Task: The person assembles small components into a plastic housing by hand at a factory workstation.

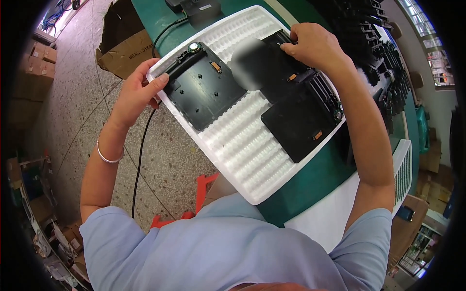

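A white ribbed foam tray [242, 140] lies tilted across the table edge in front of me, with 3 flat black plastic housings on it. My left hand [136, 92] is closed round the tray's left corner, its thumb reaching the end of the left housing [204, 92]. At the far right side my right hand [318, 46] pinches the upper end of the far black housing [276, 60]; its fingertips are partly hidden. Nearer me lies another black housing [298, 123], with a hinge-like bar and a round metal end. Each housing has a small orange-brown connector.
A green table [301, 186] is under the tray. Black parts [383, 63] are piled at the right. A black adapter-like box [201, 12] with a cable stands at the back. An open carton [128, 48] is on the speckled floor at left. A red stool [204, 186] is near me.
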Demonstrator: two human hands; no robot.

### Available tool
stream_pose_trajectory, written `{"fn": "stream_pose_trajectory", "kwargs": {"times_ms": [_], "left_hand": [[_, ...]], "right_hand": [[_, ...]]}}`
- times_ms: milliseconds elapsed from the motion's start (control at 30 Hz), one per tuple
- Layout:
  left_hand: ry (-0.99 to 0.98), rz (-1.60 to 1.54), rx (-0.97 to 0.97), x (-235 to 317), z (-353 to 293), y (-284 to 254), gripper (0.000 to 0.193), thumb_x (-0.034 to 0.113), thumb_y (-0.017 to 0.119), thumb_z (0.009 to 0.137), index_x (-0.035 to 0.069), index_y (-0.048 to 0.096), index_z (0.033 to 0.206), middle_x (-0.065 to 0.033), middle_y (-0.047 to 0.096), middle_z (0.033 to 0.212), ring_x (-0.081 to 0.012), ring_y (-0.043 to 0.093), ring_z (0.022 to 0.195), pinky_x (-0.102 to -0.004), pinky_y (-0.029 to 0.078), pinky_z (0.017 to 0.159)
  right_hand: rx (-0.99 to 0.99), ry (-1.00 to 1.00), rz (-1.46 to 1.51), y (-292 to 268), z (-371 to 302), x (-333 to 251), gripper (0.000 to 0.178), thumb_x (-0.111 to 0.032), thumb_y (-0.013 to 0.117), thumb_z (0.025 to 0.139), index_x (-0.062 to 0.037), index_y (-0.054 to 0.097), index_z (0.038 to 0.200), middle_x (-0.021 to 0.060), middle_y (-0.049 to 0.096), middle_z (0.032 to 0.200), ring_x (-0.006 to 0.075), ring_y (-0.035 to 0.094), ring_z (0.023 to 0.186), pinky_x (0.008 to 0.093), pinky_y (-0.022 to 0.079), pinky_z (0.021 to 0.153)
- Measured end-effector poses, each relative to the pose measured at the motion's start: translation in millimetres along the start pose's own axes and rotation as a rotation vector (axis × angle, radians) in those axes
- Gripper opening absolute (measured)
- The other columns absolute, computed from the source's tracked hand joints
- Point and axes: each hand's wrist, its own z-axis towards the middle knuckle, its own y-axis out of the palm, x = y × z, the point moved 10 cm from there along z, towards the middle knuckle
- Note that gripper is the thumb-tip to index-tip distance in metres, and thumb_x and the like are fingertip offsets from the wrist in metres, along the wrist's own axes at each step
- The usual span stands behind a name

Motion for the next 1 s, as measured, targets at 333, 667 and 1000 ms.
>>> {"fn": "stream_pose_trajectory", "kwargs": {"times_ms": [333, 667, 1000], "left_hand": [[0.021, 0.041, -0.013, 9.4, -9.2, 9.6, 0.070, 0.029, 0.073, 0.085, 0.001, 0.041, 0.141, -0.0067, 0.063, 0.100, -0.0104, 0.062, 0.079, -0.0221, 0.049, 0.055], [0.038, 0.040, 0.013, 5.8, -8.6, 7.9, 0.064, 0.022, 0.072, 0.086, 0.004, 0.043, 0.140, -0.0045, 0.063, 0.099, -0.0079, 0.061, 0.076, -0.0215, 0.048, 0.054], [0.048, 0.061, 0.117, 13.4, -6.8, 1.8, 0.060, 0.022, 0.072, 0.086, 0.002, 0.045, 0.136, -0.0064, 0.063, 0.099, -0.0078, 0.061, 0.068, -0.0209, 0.047, 0.050]], "right_hand": [[-0.108, -0.168, 0.004, 1.3, 28.3, -24.0, 0.030, -0.031, 0.072, 0.080, -0.0071, 0.071, 0.098, 0.0132, 0.070, 0.094, 0.0299, 0.067, 0.092, 0.0386, 0.052, 0.082], [-0.082, -0.693, -0.069, -13.5, 56.3, -105.2, 0.020, -0.018, 0.057, 0.084, -0.0035, 0.070, 0.089, 0.0182, 0.068, 0.093, 0.0361, 0.065, 0.096, 0.0448, 0.051, 0.084], [-0.156, -0.495, 0.055, -14.0, 57.0, -67.3, 0.036, -0.023, 0.066, 0.077, 0.0016, 0.070, 0.103, 0.0226, 0.069, 0.099, 0.0375, 0.065, 0.098, 0.0436, 0.051, 0.088]]}}
